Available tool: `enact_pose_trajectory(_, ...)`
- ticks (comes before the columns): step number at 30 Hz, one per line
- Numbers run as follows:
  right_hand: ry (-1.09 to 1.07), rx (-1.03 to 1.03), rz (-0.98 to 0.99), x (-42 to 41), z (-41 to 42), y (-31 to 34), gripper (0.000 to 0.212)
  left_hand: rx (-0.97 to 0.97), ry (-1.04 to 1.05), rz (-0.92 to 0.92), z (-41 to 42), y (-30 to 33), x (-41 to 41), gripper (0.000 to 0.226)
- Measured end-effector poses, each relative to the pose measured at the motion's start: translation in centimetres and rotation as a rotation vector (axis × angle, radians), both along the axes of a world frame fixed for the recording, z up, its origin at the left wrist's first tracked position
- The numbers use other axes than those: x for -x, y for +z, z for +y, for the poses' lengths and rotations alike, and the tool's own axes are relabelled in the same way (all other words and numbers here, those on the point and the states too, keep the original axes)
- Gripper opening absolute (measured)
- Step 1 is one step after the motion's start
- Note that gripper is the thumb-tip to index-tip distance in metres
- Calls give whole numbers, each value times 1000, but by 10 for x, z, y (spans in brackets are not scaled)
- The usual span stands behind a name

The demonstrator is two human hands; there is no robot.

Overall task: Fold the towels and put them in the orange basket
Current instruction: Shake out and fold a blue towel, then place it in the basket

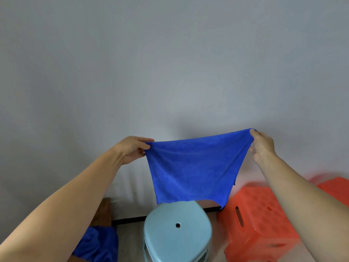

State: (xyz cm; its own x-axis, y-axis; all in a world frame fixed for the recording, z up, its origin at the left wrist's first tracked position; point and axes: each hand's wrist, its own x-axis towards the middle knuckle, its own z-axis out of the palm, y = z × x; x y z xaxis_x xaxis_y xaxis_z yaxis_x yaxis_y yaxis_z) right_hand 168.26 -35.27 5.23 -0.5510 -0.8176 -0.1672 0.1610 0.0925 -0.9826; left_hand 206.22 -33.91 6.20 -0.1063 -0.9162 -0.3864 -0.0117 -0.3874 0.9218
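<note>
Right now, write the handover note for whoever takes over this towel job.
Left hand: pinches the top left corner of the blue towel.
Right hand: pinches its top right corner.
The towel hangs spread in the air above the light blue stool.
Orange basket: on the floor, right of the stool.
More blue cloth lies lower left.
Done: towel picked up, possibly doubled over.
Left: finish folding, basket it, then the rest.

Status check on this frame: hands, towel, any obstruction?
Left hand and right hand each pinch a top corner of the blue towel. Towel hangs spread, above the light blue stool. Orange basket beside stool, path unobstructed.
</note>
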Motion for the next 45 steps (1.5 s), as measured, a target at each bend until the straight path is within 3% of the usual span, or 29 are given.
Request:
enact_pose_trajectory(5,-14,-88,119,7,-13,-9,24,218,104,-514,-5,-22,-3,19)
enact_pose_trajectory(8,49,-228,236,5,-24,-19,23,285,212,-694,-4,-35,1,14)
enact_pose_trajectory(11,103,-359,326,7,-34,-34,30,303,356,-547,-4,-49,0,12)
enact_pose_trajectory(14,148,-410,319,3,-35,-36,35,266,439,-196,-4,-61,-4,22)
enact_pose_trajectory(16,238,-471,178,-4,-35,-34,31,242,487,40,-5,-67,-5,29)
enact_pose_trajectory(19,394,-546,-110,-10,-38,-31,33,226,568,210,-10,-69,-3,29)
enact_pose_trajectory(21,528,-548,-205,-8,-39,-28,32,230,601,245,-13,-67,-1,27)
enact_pose_trajectory(25,695,-420,-199,-2,-43,-27,14,238,655,267,-21,-59,-5,26)
enact_pose_trajectory(33,394,-58,71,-16,-57,-42,16,178,775,188,-36,-65,2,25)
enact_pose_trajectory(45,225,-53,-96,-24,-70,-108,19,40,710,245,-46,-125,4,25)
